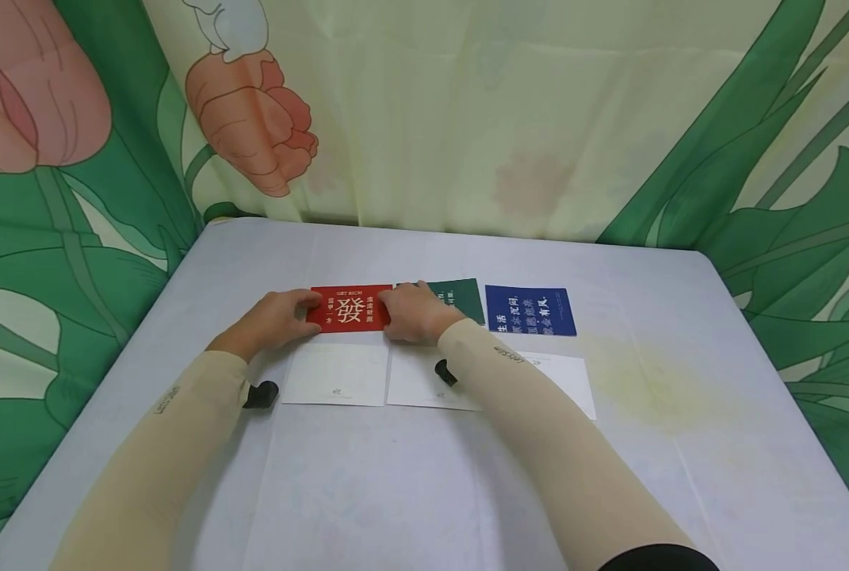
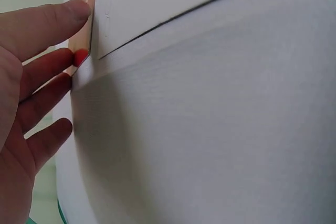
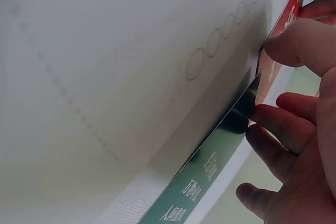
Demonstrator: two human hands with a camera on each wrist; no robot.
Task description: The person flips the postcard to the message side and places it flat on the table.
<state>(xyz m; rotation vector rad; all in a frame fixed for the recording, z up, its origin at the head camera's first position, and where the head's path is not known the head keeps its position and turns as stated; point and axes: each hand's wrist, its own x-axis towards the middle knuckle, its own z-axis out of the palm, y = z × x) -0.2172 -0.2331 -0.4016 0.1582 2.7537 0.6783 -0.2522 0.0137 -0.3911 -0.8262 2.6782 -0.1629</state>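
1. Both the left hand (image 1: 274,319) and the right hand (image 1: 418,313) pinched ends of the red card (image 1: 350,309).
2. It sat left of the green card (image 1: 467,298) and the blue card (image 1: 529,311).
3. White cards (image 1: 334,376) lay nearer, on the table (image 1: 367,500).

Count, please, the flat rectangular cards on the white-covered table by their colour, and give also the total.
Red rectangular card: 1
Green rectangular card: 1
Blue rectangular card: 1
White rectangular cards: 3, two of them partly hidden by the right beige fabric sleeve
Total: 6
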